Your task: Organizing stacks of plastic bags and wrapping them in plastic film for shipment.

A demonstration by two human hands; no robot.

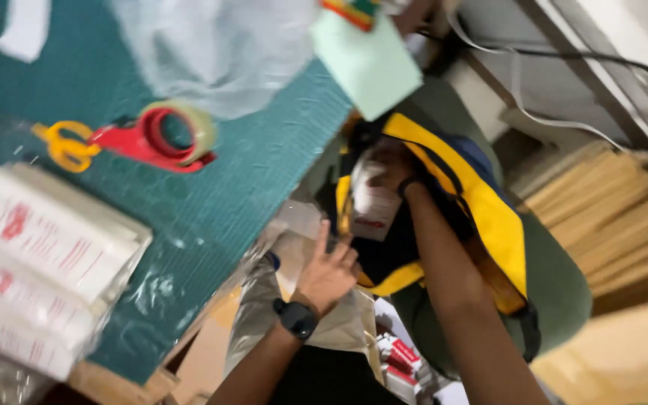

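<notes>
Green tabletop, red tape dispenser near its far edge. Off its right edge, right hand grips a white packet inside the yellow-black bag; left hand spread open against the bag.

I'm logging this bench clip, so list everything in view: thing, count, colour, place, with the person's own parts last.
tape dispenser: one, red, holding a pale tape roll, on the table's left part
scissors: one, yellow handles, left of the dispenser, touching it
stack of flat packets: one stack, white with red print, table's left edge
plastic sheet: one, clear and pale, top of the table
card: one, pale green, over the table's top right edge
table: one, teal mat surface
bag: one, yellow and black, right of the table
white packet: one, red print, at the bag's opening
wristwatch: one, black, left wrist
left hand: open, beside the bag
right hand: on the white packet, grip blurred
</notes>
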